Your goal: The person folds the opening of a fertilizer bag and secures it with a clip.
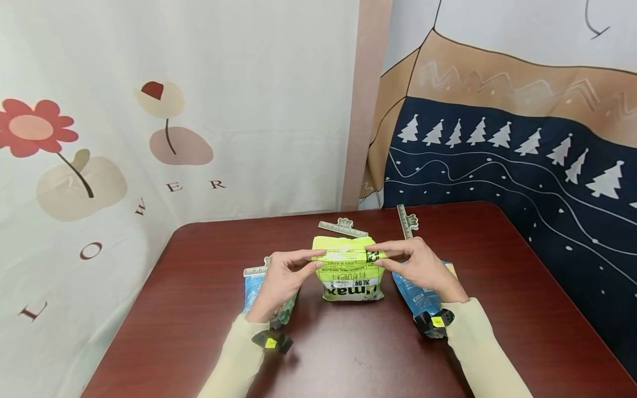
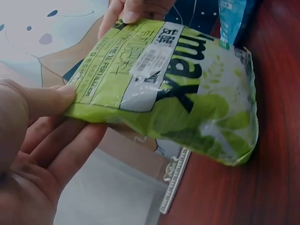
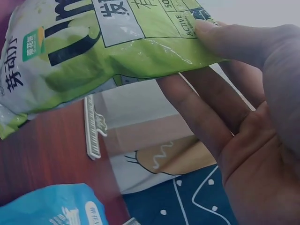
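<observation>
A green and white fertilizer bag point(image 1: 352, 276) stands at the middle of the table, its top part folded or bent toward the head camera. My left hand point(image 1: 285, 278) pinches the bag's upper left edge between thumb and fingers. On the opposite side, my right hand point(image 1: 422, 266) pinches the upper right edge the same way. Both wrist views show the thumb on the printed face and the fingers behind it. Behind the bag lies a clip with a ruler edge point(image 1: 343, 227).
A blue bag point(image 1: 254, 286) with a ruler clip point(image 1: 256, 270) on its top sits left, partly behind my left hand. Another blue bag point(image 1: 418, 296) lies right, under my right forearm. A second loose ruler clip point(image 1: 408, 222) is at the back right. Printed curtains hang behind the dark red table point(image 1: 199, 309).
</observation>
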